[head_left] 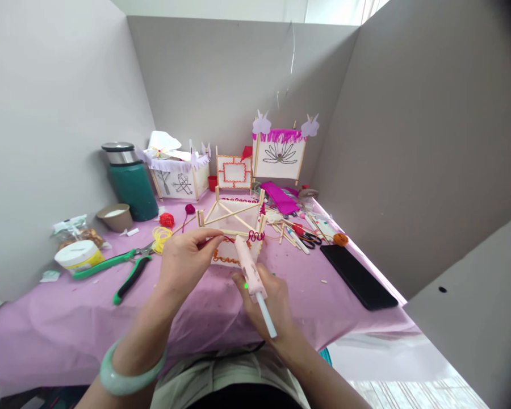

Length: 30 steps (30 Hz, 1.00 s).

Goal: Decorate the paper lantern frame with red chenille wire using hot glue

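Note:
My right hand point(270, 301) is wrapped round a pale pink hot glue gun point(250, 272), a white glue stick jutting from its back end. The gun's nozzle points away from me at the top edge of a wooden-stick frame point(231, 215) with pale panels. Between my left thumb and fingertips, my left hand point(190, 255) pinches a strand of dark red yarn point(227, 237) close to the nozzle. Looped magenta yarn point(256, 236) runs along the right part of that edge. Orange wavy yarn point(226, 261) decorates the near panel, partly hidden by the gun.
Green-handled pliers point(132, 267), a tub point(79, 257), a cup point(116, 217) and a teal bottle point(132, 184) stand or lie left. Scissors point(310, 240), loose sticks point(283, 230) and a black phone point(358, 276) lie right. Decorated panels point(280, 156) and a box point(179, 176) are behind.

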{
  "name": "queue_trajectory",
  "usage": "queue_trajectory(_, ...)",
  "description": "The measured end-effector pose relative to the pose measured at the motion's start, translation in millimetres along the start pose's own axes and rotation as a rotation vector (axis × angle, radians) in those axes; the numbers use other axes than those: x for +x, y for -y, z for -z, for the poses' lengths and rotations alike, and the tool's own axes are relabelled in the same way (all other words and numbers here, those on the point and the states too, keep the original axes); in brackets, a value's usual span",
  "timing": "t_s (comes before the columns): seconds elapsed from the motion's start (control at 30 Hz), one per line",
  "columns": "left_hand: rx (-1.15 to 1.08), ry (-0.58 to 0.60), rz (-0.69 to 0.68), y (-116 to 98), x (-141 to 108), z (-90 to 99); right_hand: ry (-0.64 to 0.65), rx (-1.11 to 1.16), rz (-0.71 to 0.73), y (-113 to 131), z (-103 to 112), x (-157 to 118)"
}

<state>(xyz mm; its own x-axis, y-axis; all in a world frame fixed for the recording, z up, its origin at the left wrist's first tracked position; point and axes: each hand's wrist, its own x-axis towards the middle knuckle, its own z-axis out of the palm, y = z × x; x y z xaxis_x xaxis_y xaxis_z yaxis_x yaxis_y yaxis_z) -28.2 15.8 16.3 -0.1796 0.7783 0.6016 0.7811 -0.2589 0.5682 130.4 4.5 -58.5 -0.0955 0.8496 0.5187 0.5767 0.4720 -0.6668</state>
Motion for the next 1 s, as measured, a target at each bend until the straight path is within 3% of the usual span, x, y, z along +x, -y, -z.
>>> queue_trajectory(1.0, -0.014, 0.008, 0.007, -10, 11, -4.9, -0.032, 0.011, -0.014, -9, 11, -11)
